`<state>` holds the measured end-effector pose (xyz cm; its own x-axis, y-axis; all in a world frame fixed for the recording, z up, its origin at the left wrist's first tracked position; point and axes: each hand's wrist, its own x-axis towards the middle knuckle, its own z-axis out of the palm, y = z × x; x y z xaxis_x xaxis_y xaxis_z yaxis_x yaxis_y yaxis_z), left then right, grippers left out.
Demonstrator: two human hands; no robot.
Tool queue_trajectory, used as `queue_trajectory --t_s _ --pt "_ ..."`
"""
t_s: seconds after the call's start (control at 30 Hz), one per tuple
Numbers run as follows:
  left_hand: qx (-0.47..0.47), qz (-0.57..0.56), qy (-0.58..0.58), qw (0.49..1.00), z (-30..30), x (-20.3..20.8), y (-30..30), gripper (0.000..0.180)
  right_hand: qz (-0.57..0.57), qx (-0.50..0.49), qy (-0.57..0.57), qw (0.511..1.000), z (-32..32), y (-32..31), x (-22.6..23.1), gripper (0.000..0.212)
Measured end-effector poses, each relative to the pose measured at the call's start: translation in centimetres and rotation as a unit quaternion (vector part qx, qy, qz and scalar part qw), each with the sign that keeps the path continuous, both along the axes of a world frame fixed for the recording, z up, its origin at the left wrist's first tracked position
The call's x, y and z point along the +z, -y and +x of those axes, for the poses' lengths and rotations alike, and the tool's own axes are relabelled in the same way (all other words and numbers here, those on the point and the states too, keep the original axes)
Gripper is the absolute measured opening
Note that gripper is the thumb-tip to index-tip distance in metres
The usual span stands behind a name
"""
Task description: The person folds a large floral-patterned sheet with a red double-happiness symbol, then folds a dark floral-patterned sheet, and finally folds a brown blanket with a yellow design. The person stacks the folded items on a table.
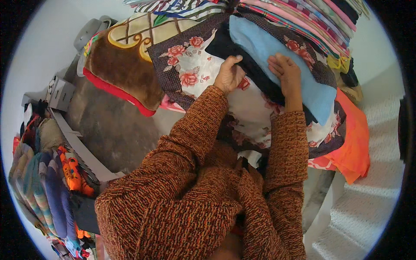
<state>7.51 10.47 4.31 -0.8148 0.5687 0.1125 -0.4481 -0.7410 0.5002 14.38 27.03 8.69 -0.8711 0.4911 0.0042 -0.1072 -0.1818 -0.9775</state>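
"How are the hands?"

"Left hand (229, 77) half-curled, thumb raised, at the black cloth (256, 74); right hand (287, 74) open, fingers nearly straight, over the blue cloth (251, 37). I can't tell if either grips."

"What could slip?"

"Blue overlaps black, beneath and around the right hand. An uneven push could skew them."

"Under both hands?"

"The flowered cloth (195, 65); dragging could ruck it."

"Beyond them?"

"The folded stack (299, 19); a wide sweep could topple it."

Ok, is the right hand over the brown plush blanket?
No, the right hand is over the long light-blue cloth; the brown plush blanket lies off to the left.
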Motion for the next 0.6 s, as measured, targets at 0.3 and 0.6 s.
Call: queue_trajectory --t_s 0.3,0.6 --pt "-0.018 -0.108 0.042 0.993 -0.3 -3.2 0.7 0.046 0.610 -0.082 0.010 0.788 -1.5 5.6 0.2 0.052" --pt "-0.163 0.200 0.103 0.961 -0.7 -4.2 1.4 0.042 0.674 -0.116 0.050 0.728 -2.2 2.5 -0.7 0.041"
